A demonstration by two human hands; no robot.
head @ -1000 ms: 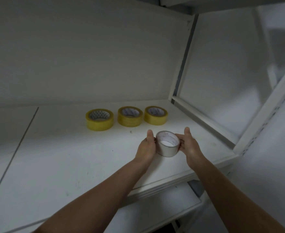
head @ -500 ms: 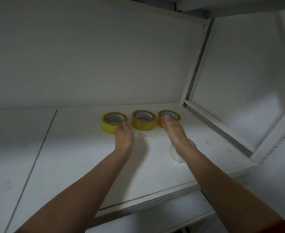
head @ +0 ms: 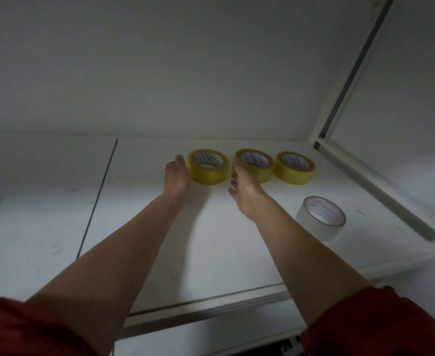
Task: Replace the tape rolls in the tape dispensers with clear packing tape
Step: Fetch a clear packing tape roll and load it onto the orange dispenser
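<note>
Head view: left hand (head: 176, 173), right hand (head: 244, 191) outstretched beside yellow rolls (head: 208, 174).

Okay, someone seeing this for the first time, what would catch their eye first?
Three yellow tape rolls sit in a row at the back of the white shelf, with the left hand against the leftmost roll and the right hand on the middle roll. A whitish tape roll lies alone near the shelf's front right.

Three yellow tape rolls (head: 208, 175) lie flat abreast; white roll (head: 314, 227) nearer.
</note>
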